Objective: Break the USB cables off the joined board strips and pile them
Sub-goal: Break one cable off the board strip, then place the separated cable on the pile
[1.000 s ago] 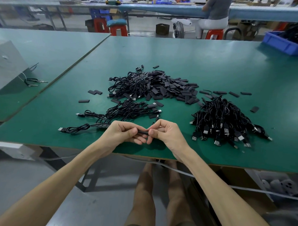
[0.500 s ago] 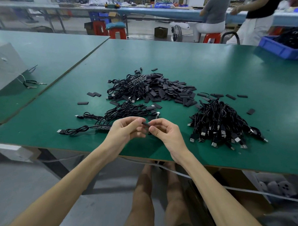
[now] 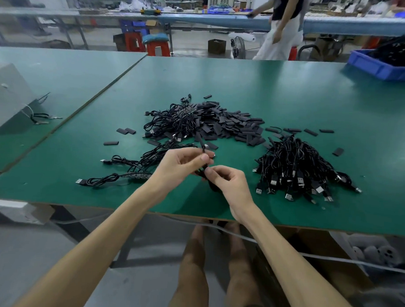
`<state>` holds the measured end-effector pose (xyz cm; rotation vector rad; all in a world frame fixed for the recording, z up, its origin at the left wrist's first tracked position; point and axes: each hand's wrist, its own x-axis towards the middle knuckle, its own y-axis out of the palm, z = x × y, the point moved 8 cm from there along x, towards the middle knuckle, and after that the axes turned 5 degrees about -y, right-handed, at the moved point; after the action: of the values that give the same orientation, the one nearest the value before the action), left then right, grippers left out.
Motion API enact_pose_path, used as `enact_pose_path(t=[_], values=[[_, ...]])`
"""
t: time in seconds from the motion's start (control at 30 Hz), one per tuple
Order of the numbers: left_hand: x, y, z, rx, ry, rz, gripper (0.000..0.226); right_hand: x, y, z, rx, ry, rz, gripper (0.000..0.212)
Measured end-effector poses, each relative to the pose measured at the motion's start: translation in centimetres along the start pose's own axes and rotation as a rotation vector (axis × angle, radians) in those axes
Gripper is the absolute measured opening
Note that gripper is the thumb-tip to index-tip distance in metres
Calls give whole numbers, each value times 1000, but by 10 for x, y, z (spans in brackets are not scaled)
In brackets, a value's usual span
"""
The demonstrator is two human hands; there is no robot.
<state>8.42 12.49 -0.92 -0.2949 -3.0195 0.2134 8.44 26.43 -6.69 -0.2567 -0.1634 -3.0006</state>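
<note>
Black and thin, the USB cable (image 3: 203, 151) sits between the two hands, just above the near part of the green bench (image 3: 291, 92). The left hand (image 3: 180, 166) pinches its upper end between thumb and forefinger, so a short length pokes up past the fingertips. The right hand (image 3: 230, 186), fingers curled, pinches the same cable just below and to the right. The two grips are almost touching; what hangs under the right palm is too dark to make out.

Right of the hands lies the pile of loose cables (image 3: 297, 170), silver plugs fanned toward the bench edge. Left of the hands, a joined board strip (image 3: 136, 175) trails coiled cables across the bench. Behind the hands lie a tangle of cables (image 3: 172, 122) and, touching it, a heap of flat black board pieces (image 3: 230, 126), a few scattered wide. A blue bin (image 3: 383, 65) stands at the far right corner.
</note>
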Motion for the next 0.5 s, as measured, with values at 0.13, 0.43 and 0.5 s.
enact_pose_path(t=[0.13, 0.43, 0.5], values=[[1, 0, -8, 41, 92, -79, 15, 0, -3, 0, 1, -26, -38, 22], [55, 26, -87, -16, 177, -69, 18, 5, -7, -7, -125, 49, -65, 49], [74, 55, -91, -35, 127, 22, 19, 6, -6, -7, -159, 32, -50, 30]])
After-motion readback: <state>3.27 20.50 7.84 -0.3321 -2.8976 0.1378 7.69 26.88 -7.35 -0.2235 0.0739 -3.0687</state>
